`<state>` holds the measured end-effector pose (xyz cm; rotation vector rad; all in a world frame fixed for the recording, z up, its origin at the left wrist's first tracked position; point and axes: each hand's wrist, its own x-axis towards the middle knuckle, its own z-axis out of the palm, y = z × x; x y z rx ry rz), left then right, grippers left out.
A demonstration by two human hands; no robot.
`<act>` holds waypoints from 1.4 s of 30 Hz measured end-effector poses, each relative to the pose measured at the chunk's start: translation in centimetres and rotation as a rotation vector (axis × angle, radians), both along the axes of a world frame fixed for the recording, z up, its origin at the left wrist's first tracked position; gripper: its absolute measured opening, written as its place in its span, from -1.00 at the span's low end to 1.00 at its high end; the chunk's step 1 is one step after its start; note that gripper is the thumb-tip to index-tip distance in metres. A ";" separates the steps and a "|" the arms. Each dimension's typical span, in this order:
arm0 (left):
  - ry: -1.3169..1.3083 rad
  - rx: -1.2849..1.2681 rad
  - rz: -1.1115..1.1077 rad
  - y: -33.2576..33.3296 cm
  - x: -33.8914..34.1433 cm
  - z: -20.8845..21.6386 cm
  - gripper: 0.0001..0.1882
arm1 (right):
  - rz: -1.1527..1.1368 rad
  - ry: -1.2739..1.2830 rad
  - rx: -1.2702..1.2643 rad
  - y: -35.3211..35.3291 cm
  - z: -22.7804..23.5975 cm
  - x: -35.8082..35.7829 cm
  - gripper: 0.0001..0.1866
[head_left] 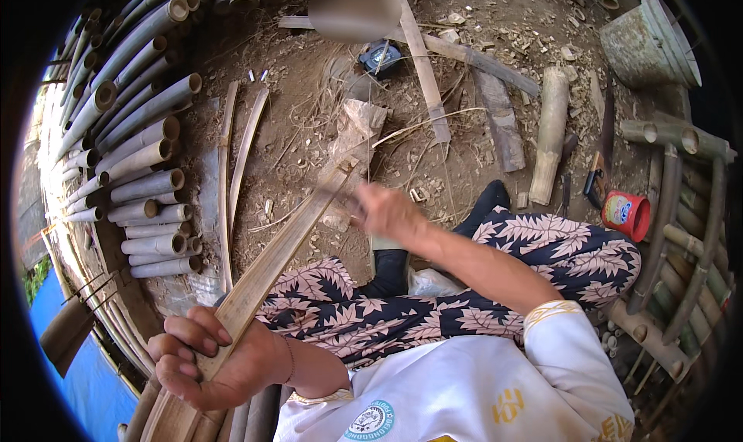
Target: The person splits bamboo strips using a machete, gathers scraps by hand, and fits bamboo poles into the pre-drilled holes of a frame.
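Note:
A long split bamboo slat [282, 244] slants from the lower left up to the middle. My left hand [213, 357] is wrapped round its near part, thumb below and fingers over the edge. The slat's far end lies by a pale, rough-cut wooden block [357, 128] on the ground. Close to that end, my right hand [391, 216] is closed and smeared by motion. A dark, blurred knife blade [339, 194] reaches from it across the slat; the handle is hidden in my fist.
Stacked bamboo poles [147, 144] line the left, with two thin strips [246, 152] beside them. A short bamboo length [550, 136], a handsaw [596, 180], a red tub [625, 216] and a grey bucket [648, 46] stand or lie right. Shavings litter the dirt floor [298, 117].

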<state>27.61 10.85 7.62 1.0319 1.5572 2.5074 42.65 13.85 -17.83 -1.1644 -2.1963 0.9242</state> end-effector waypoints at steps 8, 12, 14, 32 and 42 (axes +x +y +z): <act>-0.017 0.026 0.014 0.2 -0.6 -0.5 -0.66 | 0.057 0.072 -0.278 0.6 4.9 -0.2 -0.69; -0.018 -0.030 0.033 -0.5 -0.7 -0.4 -0.66 | -0.043 -0.100 -0.450 1.0 1.7 0.5 -0.66; -0.016 -0.037 0.009 -0.8 -1.1 -0.6 -0.63 | -0.142 -0.253 -0.543 1.5 -1.7 1.9 -0.67; -0.089 0.058 -0.321 -5.8 -6.1 -2.0 -0.33 | -0.101 -0.375 -0.528 3.1 -4.0 0.4 -0.72; 0.046 -0.067 0.475 -3.0 -10.5 -4.3 -0.48 | -0.167 0.001 -0.473 3.1 -1.4 1.4 -0.57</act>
